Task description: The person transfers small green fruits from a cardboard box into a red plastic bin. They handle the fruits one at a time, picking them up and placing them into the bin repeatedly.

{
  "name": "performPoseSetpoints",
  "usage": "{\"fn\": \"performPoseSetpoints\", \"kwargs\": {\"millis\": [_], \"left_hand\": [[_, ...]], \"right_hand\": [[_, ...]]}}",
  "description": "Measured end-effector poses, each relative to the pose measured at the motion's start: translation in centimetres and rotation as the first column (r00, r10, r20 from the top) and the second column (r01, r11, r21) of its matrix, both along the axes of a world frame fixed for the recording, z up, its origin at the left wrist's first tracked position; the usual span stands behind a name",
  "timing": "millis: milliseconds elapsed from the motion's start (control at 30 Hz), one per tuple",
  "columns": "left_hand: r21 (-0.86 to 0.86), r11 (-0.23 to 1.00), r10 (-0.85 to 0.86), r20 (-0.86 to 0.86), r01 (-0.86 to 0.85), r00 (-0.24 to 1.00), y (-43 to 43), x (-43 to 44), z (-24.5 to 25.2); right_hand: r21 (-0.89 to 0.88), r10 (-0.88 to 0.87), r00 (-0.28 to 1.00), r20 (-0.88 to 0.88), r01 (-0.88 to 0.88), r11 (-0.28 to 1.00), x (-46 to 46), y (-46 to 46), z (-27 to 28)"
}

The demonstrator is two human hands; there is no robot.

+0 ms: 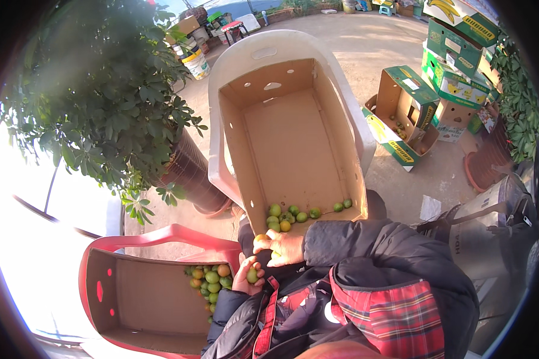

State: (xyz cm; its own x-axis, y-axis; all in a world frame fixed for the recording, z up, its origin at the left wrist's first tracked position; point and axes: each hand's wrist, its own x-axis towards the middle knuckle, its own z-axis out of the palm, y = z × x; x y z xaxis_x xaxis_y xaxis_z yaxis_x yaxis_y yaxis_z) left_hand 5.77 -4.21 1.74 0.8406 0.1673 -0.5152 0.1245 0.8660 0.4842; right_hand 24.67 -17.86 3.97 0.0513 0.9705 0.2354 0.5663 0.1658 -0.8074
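Note:
My left hand (248, 277) is closed around a green tomato (252, 275), beside the right end of a cardboard box (155, 296) on a red plastic chair. Green and orange tomatoes (212, 277) are heaped at that end. My right hand (280, 247) is just above it, at the near edge of a larger cardboard box (296, 139) on a white plastic chair. An orange tomato (261, 238) is at its fingertips, and a yellowish one (275, 255) shows under the palm. Several mostly green tomatoes (293, 209) lie along the near wall inside the larger box.
Potted leafy plants stand at the left (103, 103) and far right. Green banana cartons (458, 49) are stacked at the upper right, with an open carton (395, 139) holding a few tomatoes beside them. Buckets (195, 63) and a red-topped stool (231, 26) stand farther back. A grey bag (480, 220) is at the right.

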Motion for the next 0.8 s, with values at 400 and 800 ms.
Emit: {"fn": "performPoseSetpoints", "kwargs": {"millis": [400,800], "left_hand": [[-0.019,0.957,0.289,0.053,-0.289,0.956,0.2,-3.6,-0.8],[-0.208,0.929,0.354,0.262,-0.306,0.898,2.5,-4.9,0.0]], "right_hand": [[-0.091,0.072,0.992,0.102,-0.062,0.994,-2.1,-0.7,1.4],[0.03,0.263,0.961,-0.084,-0.261,0.965,-1.7,-0.8,1.3]]}}
